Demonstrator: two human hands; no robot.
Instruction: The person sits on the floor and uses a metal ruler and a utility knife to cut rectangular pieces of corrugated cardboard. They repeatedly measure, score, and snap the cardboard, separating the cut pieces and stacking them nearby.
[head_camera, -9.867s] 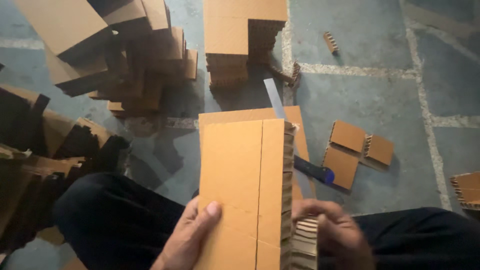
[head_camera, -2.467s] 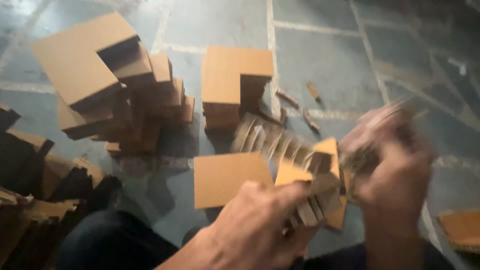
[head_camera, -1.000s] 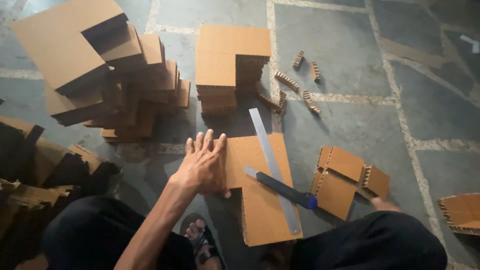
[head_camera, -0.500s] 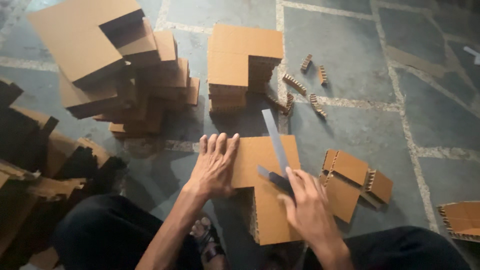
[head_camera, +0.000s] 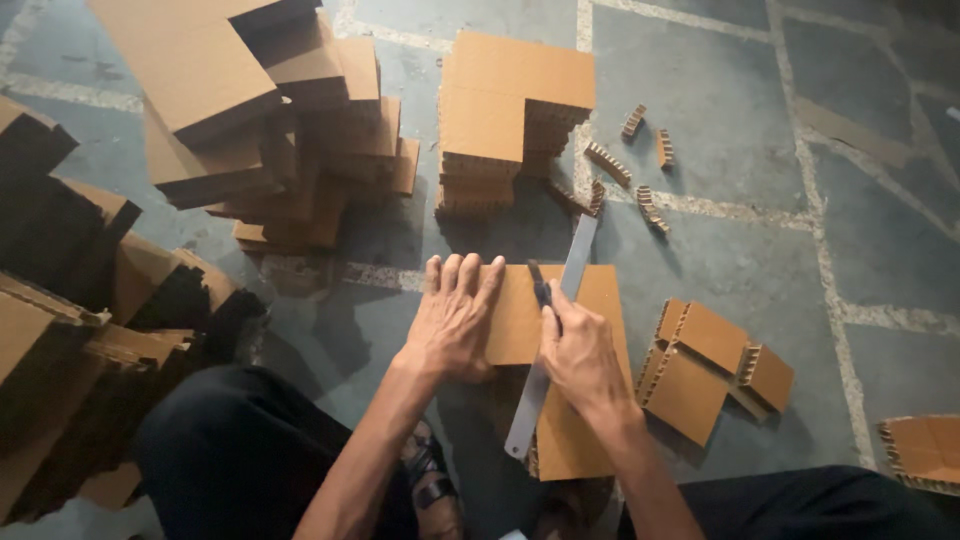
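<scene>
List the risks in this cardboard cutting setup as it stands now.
1. The left hand lies flat on the cardboard sheet, close to the knife in the right hand; a slip might reach the fingers.
2. The metal ruler looks held only by the right hand, so it may shift and spoil the cut.

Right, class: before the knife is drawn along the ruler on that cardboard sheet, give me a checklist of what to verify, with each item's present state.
1. Left hand flat on the cardboard sheet, pinning it: ok.
2. Metal ruler lying across the sheet: ok.
3. Right hand holding the knife beside the ruler: ok.
4. Left fingers apart from the blade: ok.
5. Blade tip on a marked line: cannot tell.
6. Something pressing the ruler down: cannot tell.
</scene>
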